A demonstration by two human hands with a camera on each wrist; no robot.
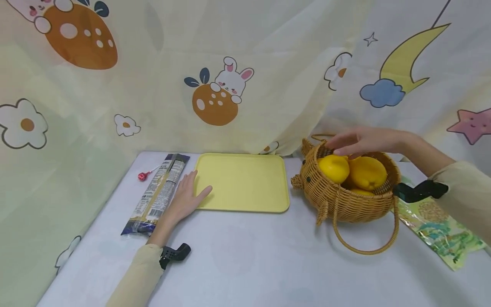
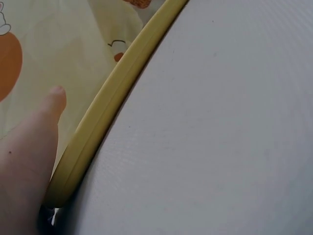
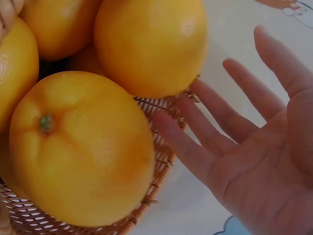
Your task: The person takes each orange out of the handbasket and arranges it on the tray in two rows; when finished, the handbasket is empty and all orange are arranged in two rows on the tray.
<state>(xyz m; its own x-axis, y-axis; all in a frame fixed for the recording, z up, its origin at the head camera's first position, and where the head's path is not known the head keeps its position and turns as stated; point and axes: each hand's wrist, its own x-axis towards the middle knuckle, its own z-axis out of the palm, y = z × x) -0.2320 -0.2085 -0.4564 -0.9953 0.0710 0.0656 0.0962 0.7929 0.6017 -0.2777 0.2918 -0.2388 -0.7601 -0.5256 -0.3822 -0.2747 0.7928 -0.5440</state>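
My left hand lies with straight, spread fingers at the left edge of a yellow tray. In the left wrist view, its thumb shows beside the tray's rim. Over the back of a pig-shaped wicker basket is my right hand, holding nothing. Several yellow-orange citrus fruits fill that basket. The right wrist view has the palm and spread fingers of the right hand facing the fruit, fingertips right at the basket's rim; the nearest citrus fruit shows a green stem end.
Left of the tray lies a long blue-and-gold printed packet, partly behind the left forearm. A red lollipop is beside it. One basket handle droops onto the white table in front; a green packet lies right of the basket. A printed curtain hangs behind.
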